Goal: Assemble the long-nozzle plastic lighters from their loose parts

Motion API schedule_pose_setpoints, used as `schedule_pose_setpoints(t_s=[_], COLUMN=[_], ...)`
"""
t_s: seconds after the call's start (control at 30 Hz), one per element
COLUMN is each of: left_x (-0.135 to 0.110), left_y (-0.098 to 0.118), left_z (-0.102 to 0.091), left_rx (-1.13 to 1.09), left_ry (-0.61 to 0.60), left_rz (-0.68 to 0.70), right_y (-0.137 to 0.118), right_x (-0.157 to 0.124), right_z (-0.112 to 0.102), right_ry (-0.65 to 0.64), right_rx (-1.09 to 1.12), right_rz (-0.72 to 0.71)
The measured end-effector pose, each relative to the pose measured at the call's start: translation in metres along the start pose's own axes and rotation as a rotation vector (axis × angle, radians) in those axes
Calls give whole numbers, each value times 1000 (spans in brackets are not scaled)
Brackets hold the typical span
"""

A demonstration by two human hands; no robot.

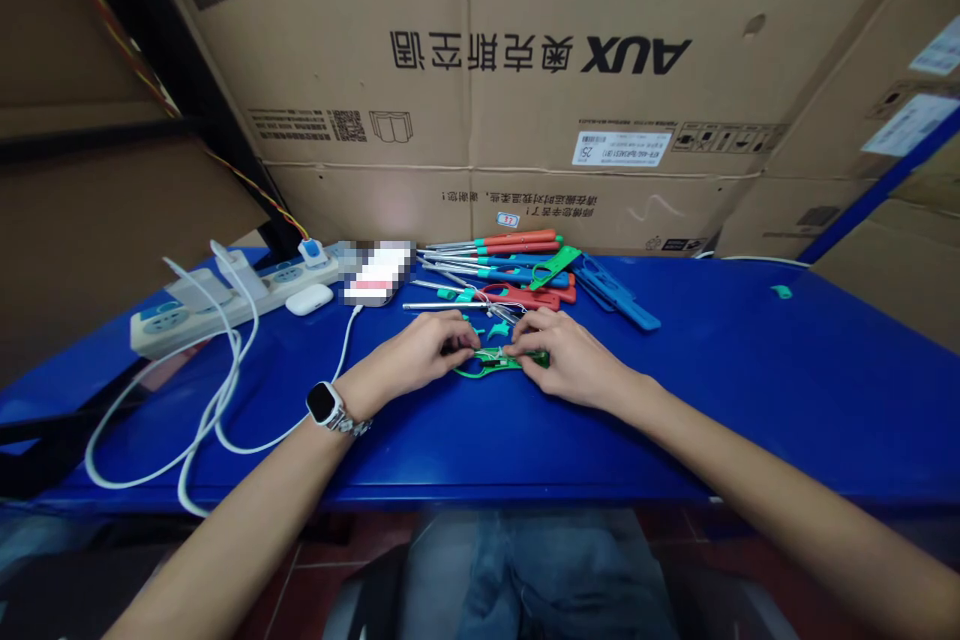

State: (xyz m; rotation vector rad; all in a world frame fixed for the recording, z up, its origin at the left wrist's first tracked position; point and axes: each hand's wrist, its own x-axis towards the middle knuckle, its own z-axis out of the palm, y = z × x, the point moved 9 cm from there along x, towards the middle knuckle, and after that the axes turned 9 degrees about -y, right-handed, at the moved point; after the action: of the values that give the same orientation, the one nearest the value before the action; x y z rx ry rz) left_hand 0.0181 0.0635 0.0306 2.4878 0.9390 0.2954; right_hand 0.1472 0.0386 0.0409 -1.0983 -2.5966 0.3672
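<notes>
Behind your work stands a wall of large cardboard cartons (480, 100), shut, contents not visible; they close off the far edge of the blue bench (765, 400) from end to end. The bench's near edge runs just in front of your lap, and its right half lies open, with free surface on your right side out to that edge. On your left the room is tighter: a white power strip (225, 302) lies along the far left corner, and its white cables (214, 410) loop across the surface and over the near edge. A heap of long tools (517, 265) with red, blue and green handles sits just beyond your hands, close to the cartons. Your left hand (424, 350), with a wristwatch (324, 404) on the wrist, and your right hand (566, 358) meet at mid-bench, each with fingers closed in a narrow pinch on one green plastic piece (491, 363), which rests on the bench between them, left hand at its left end, right hand at its right. A white earbud case (309, 299), closed, lies beside the power strip. A few small teal bits (495, 330) lie between the hands and the heap, and one small green bit (781, 292) lies alone at far right.
</notes>
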Motion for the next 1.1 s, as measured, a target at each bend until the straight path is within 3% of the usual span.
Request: schedule_pose_setpoints(t_s=[0.27,0.43,0.9,1.1], left_x=[2,2,0,-1], left_y=[0,0,-10,-4], left_z=[0,0,1,-3], left_rx=[-11,3,-45,-6], left_ry=[44,55,32,26], left_rz=[-19,-23,-54,-8], right_y=[-6,1,4,1], right_x=[27,47,47,47], right_z=[2,16,22,20], right_ry=[-33,-132,-120,-114], right_rx=[13,98,85,83], right_rz=[83,157,117,77])
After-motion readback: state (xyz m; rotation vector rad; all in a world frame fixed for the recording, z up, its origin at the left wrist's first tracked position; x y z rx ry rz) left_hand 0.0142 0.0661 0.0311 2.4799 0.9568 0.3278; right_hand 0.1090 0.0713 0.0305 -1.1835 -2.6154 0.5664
